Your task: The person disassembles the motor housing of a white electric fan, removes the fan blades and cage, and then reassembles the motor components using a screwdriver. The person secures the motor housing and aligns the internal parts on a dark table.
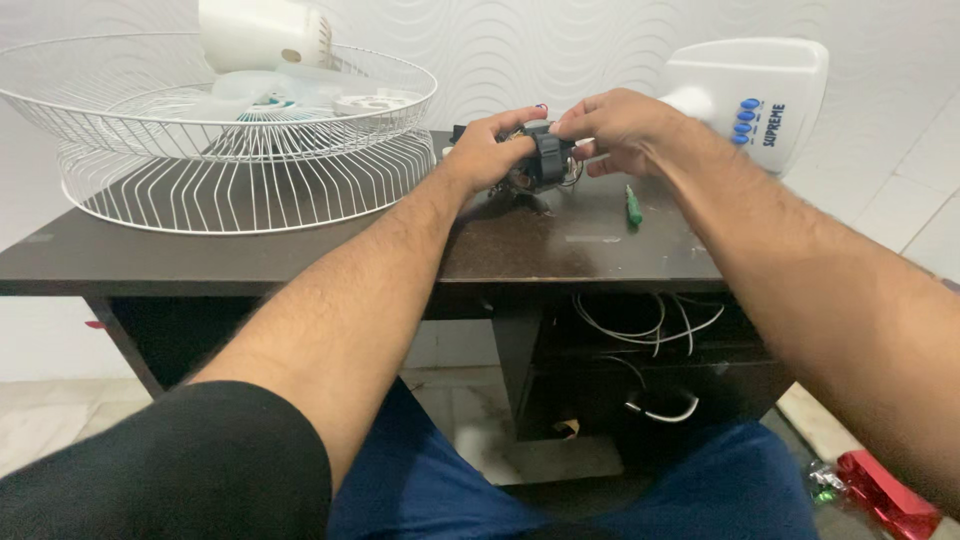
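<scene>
above the dark desk, between left hand and right hand, both closed on the small fan motor: best kept steady, fingers clear of loose wires, near green screwdriver, wire fan guard off left.
</scene>
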